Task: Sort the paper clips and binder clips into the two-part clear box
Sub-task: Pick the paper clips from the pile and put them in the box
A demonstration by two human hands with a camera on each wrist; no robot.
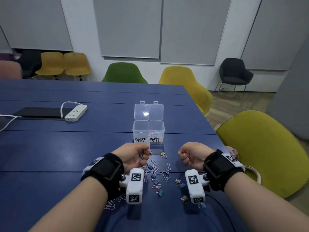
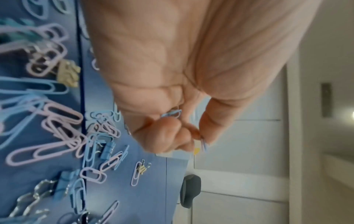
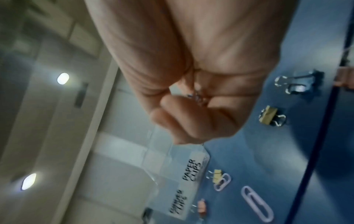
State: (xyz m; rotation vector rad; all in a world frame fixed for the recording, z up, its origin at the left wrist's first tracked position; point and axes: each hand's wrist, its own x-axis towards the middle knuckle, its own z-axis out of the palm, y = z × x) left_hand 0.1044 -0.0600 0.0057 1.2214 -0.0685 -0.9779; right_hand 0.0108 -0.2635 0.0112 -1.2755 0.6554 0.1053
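Observation:
The two-part clear box (image 1: 148, 129) stands open mid-table, lids tipped back. Its left part, labelled BINDER CLIPS (image 1: 140, 140), looks bare; the right part, PAPER CLIPS (image 1: 154, 140), holds several pastel paper clips. Just in front of the box, my left hand (image 1: 145, 153) is curled and pinches paper clips; a blue paper clip (image 2: 172, 113) sticks out of the fist. My right hand (image 1: 184, 156) is a fist round pink paper clips (image 1: 188, 155), to the box's right. A loose pile of paper clips and binder clips (image 1: 157, 172) lies between my wrists.
The blue table (image 1: 66, 156) ends close to my right hand, with a yellow-green chair (image 1: 260, 153) beyond it. A white power strip (image 1: 76, 113) and a black flat pad (image 1: 38, 112) lie far left. More binder clips (image 1: 181, 185) lie by my right wrist.

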